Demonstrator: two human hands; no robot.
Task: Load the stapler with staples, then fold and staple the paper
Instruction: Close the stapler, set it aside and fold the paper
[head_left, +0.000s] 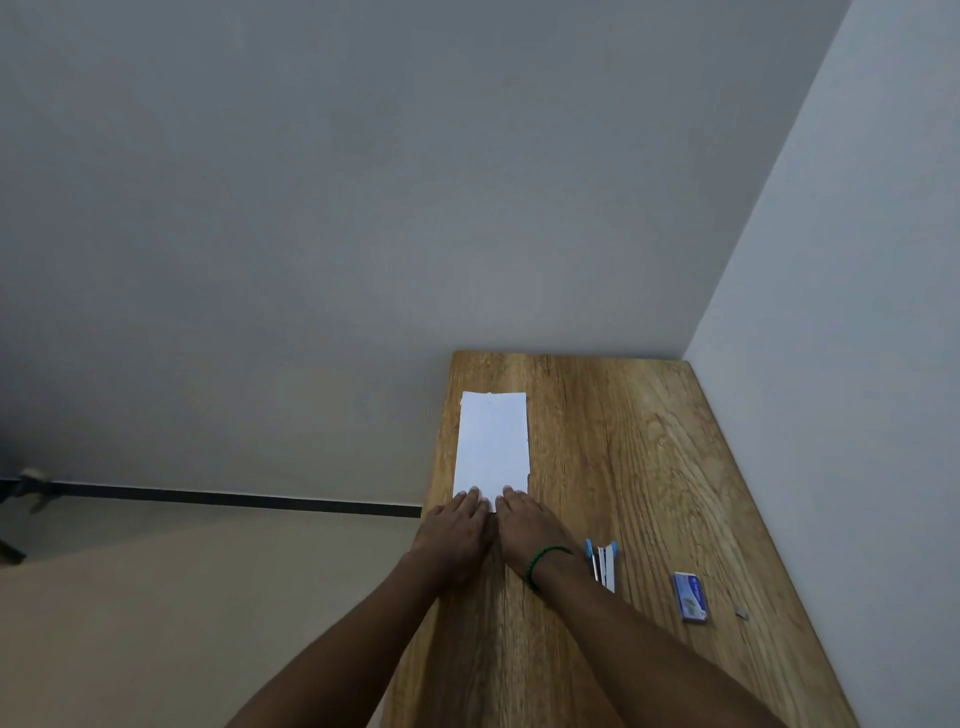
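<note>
A white sheet of paper (492, 441), long and narrow as if folded, lies flat on the wooden table (623, 467) near its left edge. My left hand (457, 530) and my right hand (530, 525) rest side by side, palms down, with fingertips pressing on the paper's near edge. A green bead bracelet circles my right wrist. A white stapler (602, 564) with blue ends lies just right of that wrist. Farther right lies a small blue box of staples (691, 596).
A tiny grey metal piece (742, 613) lies to the right of the staple box. Walls close off the table at the back and along the right side. The table's left edge drops to a pale floor with a dark skirting strip (234, 500).
</note>
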